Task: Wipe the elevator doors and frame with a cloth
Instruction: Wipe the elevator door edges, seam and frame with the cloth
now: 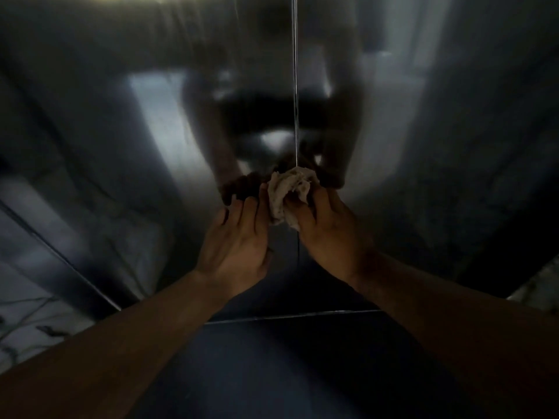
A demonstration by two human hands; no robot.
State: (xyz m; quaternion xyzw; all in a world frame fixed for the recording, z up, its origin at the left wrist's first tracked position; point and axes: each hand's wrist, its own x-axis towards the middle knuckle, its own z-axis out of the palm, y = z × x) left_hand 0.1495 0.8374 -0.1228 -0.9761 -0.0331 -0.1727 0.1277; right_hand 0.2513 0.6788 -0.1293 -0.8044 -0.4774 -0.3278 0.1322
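- Shiny metal elevator doors (151, 146), blurred reflections, thin centre seam (295, 86).
- Crumpled pale cloth (287, 192) on the seam, right hand (329, 234) grip holding it.
- Left hand (236, 252) flat beside it, grip wide.

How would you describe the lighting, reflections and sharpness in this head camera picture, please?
Head view: dim overall, with a wide-angle bend at the edges. The steel doors give back a smeared, soft reflection of the person. The seam catches a thin bright line. The cloth is the brightest thing, between the left hand and right hand.
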